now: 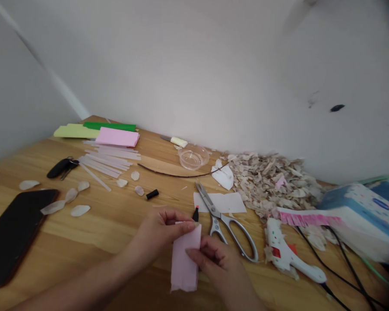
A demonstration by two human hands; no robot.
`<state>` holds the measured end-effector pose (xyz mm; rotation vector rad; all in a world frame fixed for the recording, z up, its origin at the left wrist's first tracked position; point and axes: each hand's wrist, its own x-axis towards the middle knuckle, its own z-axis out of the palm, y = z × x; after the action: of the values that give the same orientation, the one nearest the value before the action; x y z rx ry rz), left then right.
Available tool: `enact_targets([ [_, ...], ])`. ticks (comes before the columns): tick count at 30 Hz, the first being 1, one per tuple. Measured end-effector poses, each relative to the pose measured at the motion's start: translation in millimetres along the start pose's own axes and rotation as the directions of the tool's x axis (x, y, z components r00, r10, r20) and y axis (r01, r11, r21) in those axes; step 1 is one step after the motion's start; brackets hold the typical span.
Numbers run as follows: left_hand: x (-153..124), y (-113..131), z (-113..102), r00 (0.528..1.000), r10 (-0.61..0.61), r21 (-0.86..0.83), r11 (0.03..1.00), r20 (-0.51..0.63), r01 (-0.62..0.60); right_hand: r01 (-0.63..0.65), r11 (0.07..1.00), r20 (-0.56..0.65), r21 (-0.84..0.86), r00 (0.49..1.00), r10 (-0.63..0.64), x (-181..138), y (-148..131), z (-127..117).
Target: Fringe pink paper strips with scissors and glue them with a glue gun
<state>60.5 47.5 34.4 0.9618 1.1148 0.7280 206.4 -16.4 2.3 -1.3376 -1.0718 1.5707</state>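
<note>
A folded strip of pale pink crepe paper (185, 263) hangs upright between my hands above the table. My left hand (166, 226) pinches its top edge between thumb and fingers. My right hand (215, 261) grips its right side, the thumb lying across the front and the fingers partly hidden behind. Just beyond the paper are a dark marker with a red tip (196, 212), partly covered, and a pair of silver scissors (214, 211) with slightly parted blades. A white paper piece (229, 203) lies under the scissors.
A white glue gun (283, 252) with cords lies right, beside a heap of paper scraps (275, 177) and a tissue pack (359, 211). A thin twig (171, 174) and clear plastic dish (193, 157) sit behind. Leftward are a phone (17, 233), keys (64, 167), cut strips (105, 162) and folded pink paper (117, 137).
</note>
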Motion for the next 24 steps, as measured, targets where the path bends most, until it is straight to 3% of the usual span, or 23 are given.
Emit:
enact_targets([
  [6,-2,3,2,0.999,0.007,-0.003,1.0,-0.039,-0.007,-0.023,1.0,0.051,0.004,0.998,0.023,-1,-4,1],
  [12,-5,5,1,1.0,0.018,0.05,0.999,0.007,-0.018,-0.075,0.973,0.01,-0.216,0.997,0.079,0,2,1],
  [16,-5,3,0,0.997,0.017,0.093,0.995,0.077,-0.024,-0.076,0.977,0.022,-0.199,0.996,0.082,-1,7,0],
  [24,-4,3,2,0.999,-0.01,0.092,0.996,0.053,0.005,-0.062,0.986,0.061,-0.153,0.996,0.072,0,9,0],
])
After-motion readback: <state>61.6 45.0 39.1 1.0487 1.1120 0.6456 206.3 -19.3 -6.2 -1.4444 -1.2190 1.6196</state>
